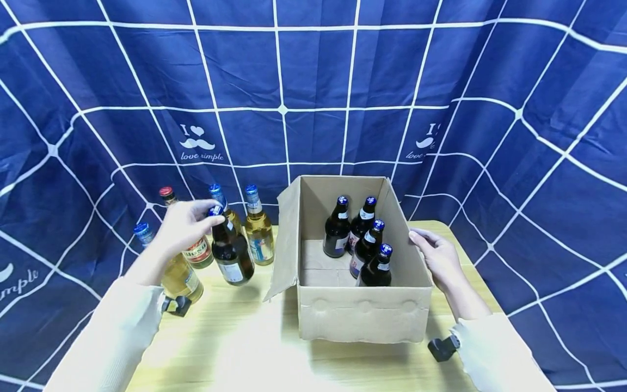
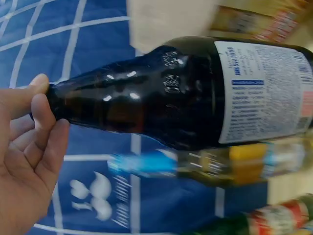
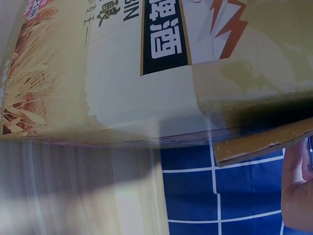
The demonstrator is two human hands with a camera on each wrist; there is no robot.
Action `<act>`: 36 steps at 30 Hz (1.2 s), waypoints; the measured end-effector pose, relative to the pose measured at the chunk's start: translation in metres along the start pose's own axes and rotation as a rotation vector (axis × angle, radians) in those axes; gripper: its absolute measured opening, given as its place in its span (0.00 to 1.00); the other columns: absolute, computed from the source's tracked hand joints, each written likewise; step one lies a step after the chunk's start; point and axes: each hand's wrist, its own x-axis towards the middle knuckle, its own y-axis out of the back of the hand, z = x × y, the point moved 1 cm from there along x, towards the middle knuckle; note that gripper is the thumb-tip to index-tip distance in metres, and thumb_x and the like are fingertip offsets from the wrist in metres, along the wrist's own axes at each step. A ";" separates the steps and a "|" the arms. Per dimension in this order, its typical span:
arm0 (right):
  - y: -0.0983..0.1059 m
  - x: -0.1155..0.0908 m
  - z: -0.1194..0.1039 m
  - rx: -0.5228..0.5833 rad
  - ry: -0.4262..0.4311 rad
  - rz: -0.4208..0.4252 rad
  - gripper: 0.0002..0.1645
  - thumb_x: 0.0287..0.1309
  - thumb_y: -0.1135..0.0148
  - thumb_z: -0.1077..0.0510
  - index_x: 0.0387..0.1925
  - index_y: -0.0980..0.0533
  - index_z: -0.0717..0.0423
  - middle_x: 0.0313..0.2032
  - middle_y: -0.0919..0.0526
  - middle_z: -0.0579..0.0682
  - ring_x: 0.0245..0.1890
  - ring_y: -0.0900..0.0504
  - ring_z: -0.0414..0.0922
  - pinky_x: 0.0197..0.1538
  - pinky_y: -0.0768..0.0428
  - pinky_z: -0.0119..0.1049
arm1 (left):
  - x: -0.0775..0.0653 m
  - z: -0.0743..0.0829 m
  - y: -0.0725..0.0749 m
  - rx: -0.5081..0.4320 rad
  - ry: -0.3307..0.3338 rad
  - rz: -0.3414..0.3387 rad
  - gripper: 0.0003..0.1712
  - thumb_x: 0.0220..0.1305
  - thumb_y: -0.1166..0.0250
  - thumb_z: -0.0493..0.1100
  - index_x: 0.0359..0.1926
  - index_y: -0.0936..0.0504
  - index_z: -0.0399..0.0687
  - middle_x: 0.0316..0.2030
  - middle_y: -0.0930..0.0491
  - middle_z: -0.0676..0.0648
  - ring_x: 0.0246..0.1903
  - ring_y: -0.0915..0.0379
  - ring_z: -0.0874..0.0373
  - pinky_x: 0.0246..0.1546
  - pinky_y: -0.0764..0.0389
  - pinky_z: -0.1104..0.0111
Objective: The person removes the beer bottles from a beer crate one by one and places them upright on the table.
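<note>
My left hand (image 1: 183, 226) pinches a dark brown beer bottle (image 1: 232, 256) at the top of its neck, just under the blue cap. The bottle leans slightly, its base close over the table, left of an open cardboard box (image 1: 362, 313). In the left wrist view the same beer bottle (image 2: 195, 93) shows a white printed back label, with thumb and fingers round its neck. Several dark bottles (image 1: 336, 231) with blue caps stand inside the box, along its right side. My right hand (image 1: 441, 258) holds the box's right edge, near a cardboard flap (image 3: 264, 144) in the right wrist view.
Left of the box stand clear bottles of yellow beer (image 1: 259, 234) with blue tops and a red-capped bottle (image 1: 198, 253). The box's left flap (image 1: 286, 239) hangs outward towards them. Behind the wooden table (image 1: 235, 337) hangs a blue gridded curtain (image 1: 318, 136).
</note>
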 end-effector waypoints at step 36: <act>0.001 0.000 -0.001 -0.009 -0.012 0.007 0.31 0.62 0.39 0.46 0.55 0.26 0.68 0.31 0.21 0.27 0.38 0.25 0.30 0.41 0.27 0.22 | -0.034 -0.080 -0.046 -0.056 0.143 -0.060 0.21 0.60 0.33 0.41 0.51 0.21 0.33 0.17 0.21 0.47 0.17 0.29 0.61 0.19 0.31 0.69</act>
